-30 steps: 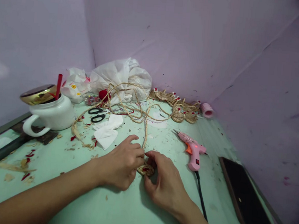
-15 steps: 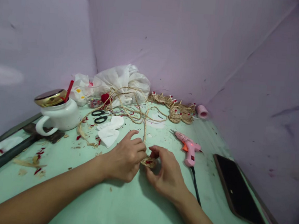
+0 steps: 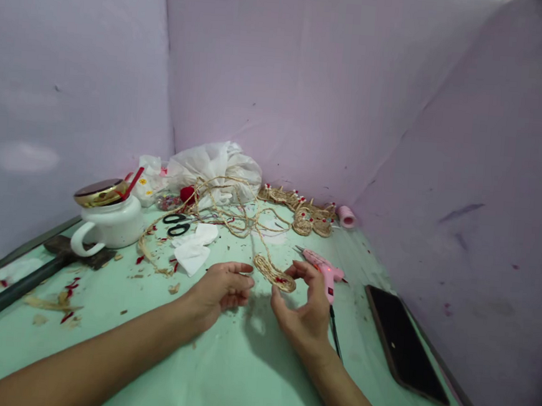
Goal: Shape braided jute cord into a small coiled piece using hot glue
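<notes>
An elongated oval coil of braided straw cord [image 3: 269, 272], with red at its near end, is held a little above the table by my right hand [image 3: 307, 306]. The thumb and forefinger pinch its right end. My left hand [image 3: 224, 290] is just left of the coil, apart from it, its fingers loosely bent and nothing visible in them. From the coil's far end the loose straw cord [image 3: 262, 237] runs back to a tangle. Right behind my right hand lies a pink glue gun [image 3: 325, 266] with its light on, partly hidden by the fingers.
Scissors [image 3: 178, 228], white scraps [image 3: 195, 250] and a white plastic bag [image 3: 220, 164] lie farther back, near finished straw pieces [image 3: 305, 218] and a pink spool [image 3: 346, 216]. A white pot [image 3: 114, 222] and a hammer [image 3: 20, 289] are left; a phone [image 3: 405, 345] lies right.
My left hand has let go of the coil and moved left. My right hand has lifted and turned the coil, so more of it shows. The whole view has shifted slightly.
</notes>
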`<move>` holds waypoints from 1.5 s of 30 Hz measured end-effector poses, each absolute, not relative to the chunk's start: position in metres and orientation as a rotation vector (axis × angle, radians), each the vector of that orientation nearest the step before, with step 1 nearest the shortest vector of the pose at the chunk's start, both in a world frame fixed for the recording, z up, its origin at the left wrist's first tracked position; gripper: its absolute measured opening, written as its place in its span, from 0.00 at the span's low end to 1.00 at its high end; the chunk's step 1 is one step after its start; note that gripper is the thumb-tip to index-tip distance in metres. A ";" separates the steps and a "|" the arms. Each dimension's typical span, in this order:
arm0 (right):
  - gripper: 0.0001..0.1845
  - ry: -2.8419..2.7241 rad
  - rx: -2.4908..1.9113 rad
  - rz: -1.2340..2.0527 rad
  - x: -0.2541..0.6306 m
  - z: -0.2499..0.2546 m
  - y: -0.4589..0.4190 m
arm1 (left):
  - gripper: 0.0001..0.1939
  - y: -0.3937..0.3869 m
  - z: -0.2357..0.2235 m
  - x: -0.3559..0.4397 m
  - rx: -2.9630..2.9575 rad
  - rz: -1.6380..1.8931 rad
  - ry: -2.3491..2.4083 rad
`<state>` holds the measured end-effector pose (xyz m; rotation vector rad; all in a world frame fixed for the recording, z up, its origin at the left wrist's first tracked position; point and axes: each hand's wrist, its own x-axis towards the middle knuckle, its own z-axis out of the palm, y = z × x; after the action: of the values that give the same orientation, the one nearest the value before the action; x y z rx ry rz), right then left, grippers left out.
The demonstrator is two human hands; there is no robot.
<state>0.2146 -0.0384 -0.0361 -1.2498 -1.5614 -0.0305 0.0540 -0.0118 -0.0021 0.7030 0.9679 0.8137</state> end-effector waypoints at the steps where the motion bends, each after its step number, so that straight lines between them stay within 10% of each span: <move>1: 0.23 -1.556 -1.231 0.018 0.213 -0.037 -0.039 | 0.17 -0.011 -0.004 0.055 0.657 0.790 0.917; 23: 0.24 -1.622 -1.094 0.649 0.214 -0.047 -0.038 | 0.06 -0.003 -0.028 0.057 0.697 0.874 0.779; 45: 0.20 -1.647 -1.149 0.387 0.200 -0.047 -0.048 | 0.11 -0.013 -0.018 0.063 0.763 0.928 0.968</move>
<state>0.2000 -0.0480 -0.0468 -1.1489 -1.6470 0.3870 0.0634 -0.0132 -0.0183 0.7633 0.9682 0.9279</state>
